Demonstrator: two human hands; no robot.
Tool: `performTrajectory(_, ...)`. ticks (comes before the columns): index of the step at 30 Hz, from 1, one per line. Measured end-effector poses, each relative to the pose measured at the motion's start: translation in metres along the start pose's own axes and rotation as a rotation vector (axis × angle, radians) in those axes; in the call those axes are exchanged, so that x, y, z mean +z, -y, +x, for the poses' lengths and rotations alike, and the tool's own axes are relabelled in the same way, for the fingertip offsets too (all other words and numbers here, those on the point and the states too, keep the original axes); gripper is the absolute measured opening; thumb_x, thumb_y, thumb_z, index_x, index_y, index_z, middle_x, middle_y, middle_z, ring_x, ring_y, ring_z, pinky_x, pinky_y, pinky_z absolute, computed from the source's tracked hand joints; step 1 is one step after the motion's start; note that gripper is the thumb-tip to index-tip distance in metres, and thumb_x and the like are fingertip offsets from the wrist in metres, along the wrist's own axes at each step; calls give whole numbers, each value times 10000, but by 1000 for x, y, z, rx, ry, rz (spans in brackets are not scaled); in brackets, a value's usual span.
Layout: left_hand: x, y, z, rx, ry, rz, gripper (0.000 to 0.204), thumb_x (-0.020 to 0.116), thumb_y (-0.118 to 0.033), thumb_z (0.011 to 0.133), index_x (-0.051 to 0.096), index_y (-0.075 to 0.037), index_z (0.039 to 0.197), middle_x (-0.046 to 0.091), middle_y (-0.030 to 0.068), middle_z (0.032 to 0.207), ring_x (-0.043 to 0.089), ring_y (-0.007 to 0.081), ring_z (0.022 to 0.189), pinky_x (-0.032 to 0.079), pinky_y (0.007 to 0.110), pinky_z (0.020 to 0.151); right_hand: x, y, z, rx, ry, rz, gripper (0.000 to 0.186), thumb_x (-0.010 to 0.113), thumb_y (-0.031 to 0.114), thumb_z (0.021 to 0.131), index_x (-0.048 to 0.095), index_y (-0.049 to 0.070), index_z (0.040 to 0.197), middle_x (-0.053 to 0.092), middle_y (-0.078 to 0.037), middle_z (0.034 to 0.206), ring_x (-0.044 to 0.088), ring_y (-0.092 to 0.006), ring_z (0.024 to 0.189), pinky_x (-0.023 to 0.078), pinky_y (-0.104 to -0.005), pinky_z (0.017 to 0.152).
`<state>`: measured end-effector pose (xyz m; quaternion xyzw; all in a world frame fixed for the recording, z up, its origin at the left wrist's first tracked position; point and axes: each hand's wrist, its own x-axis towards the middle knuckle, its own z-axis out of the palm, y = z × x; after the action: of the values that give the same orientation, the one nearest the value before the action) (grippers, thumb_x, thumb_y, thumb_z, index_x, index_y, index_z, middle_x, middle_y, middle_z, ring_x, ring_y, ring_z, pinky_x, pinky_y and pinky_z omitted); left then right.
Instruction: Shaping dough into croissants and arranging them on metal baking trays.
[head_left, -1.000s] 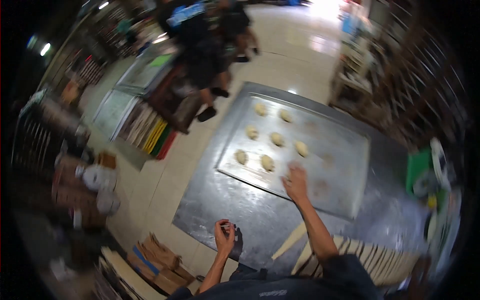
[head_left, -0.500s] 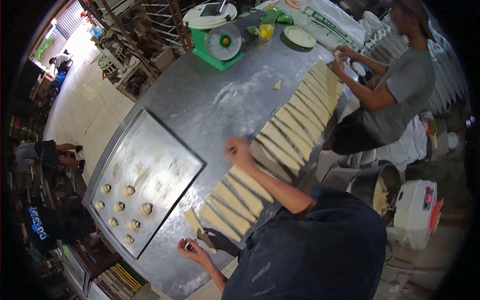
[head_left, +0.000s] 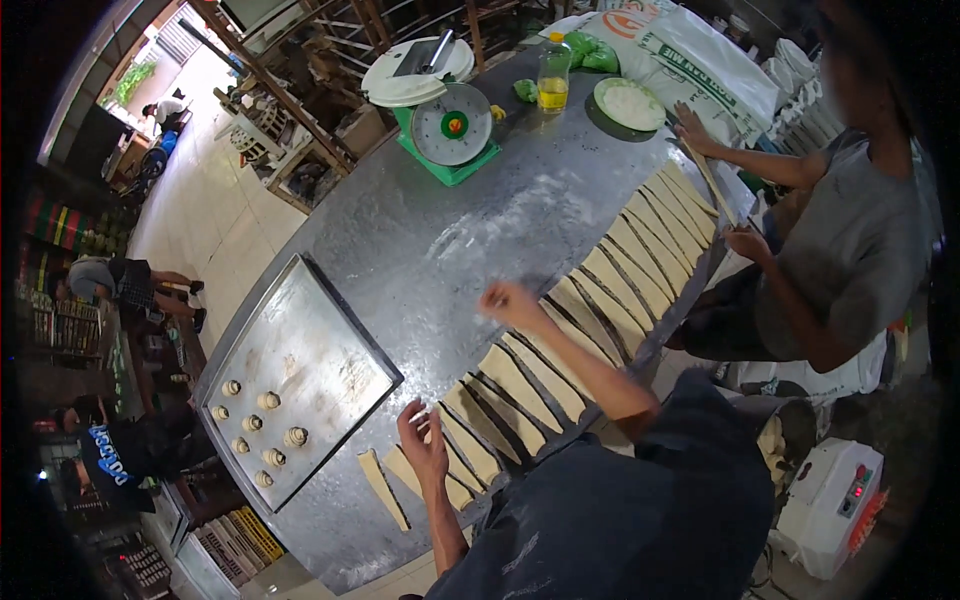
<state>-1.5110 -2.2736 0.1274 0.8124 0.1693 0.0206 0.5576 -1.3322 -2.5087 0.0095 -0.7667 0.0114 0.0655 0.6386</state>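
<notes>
Your left hand (head_left: 424,450) hovers near the lower middle of the frame with its fingers loosely bent and parted, nothing visible between them. The nearest loose piece, a narrow pale-cream strip of flat dough (head_left: 385,490) on the grey metal table (head_left: 390,210), lies down and to the left of those fingers, apart from them. Its long axis runs steeply from upper left to lower right, and your left hand is clearly the closer one. Your right hand (head_left: 510,303) hangs around the centre, above the upper edge of the long row of tapered pale dough strips (head_left: 620,282), which slants from lower centre toward the upper right; its fingers look curled but blurred, so you cannot tell whether they pinch anything. The lone strip is smooth, thin and matte, broader at its upper end and slimmer toward the lower one, while the row's wedges sit side by side with dark gaps between many of them. Left of your left hand, a shallow rectangular silver metal tray (head_left: 310,330) carries small, round, ridged cream dough rolls (head_left: 296,436) in its lower part. At upper right, a co-worker in a grey shirt (head_left: 850,240) holds another long dough strip (head_left: 708,180).
</notes>
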Motion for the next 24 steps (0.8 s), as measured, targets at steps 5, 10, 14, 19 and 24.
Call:
performTrajectory(5, -21, 10, -9, 11, 112, 49, 374, 692, -137, 857, 564, -6, 1183, 613, 106, 1082, 617, 178, 944, 517, 302, 781, 108, 69, -126, 121, 575, 396, 151, 687, 136, 857, 603, 24, 914, 648, -53, 843, 614, -137, 786, 509, -281, 697)
performTrajectory(10, -74, 40, -32, -100, 56, -218, 291, 720, -90, 823, 625, 40, 1065, 677, 99, 932, 662, 173, 757, 536, 285, 710, 159, 94, -162, 382, 590, 423, 316, 742, 197, 824, 539, 16, 984, 661, -106, 811, 652, -159, 765, 536, -282, 692)
performTrajectory(14, -142, 100, -42, -175, 47, -213, 405, 740, -80, 795, 588, 6, 1160, 649, 124, 1036, 651, 176, 852, 531, 289, 722, 234, 83, -179, 393, 660, 407, 261, 740, 201, 826, 625, -10, 927, 667, -85, 815, 649, -148, 781, 526, -278, 698)
performTrajectory(19, -230, 142, -41, -8, -23, 147, 553, 763, -156, 767, 521, -74, 1257, 567, 157, 1111, 633, 258, 876, 536, 313, 703, 326, 73, -171, 25, 352, -50, 220, 739, 176, 800, 643, -2, 888, 677, -128, 823, 664, -170, 759, 511, -291, 669)
performTrajectory(24, -251, 183, -16, -23, -40, -4, 305, 712, -158, 831, 627, -35, 1097, 645, 121, 999, 654, 202, 836, 537, 307, 690, 368, 50, -171, 41, 271, -273, 184, 729, 176, 790, 677, 14, 860, 654, -136, 829, 665, -231, 745, 514, -325, 660)
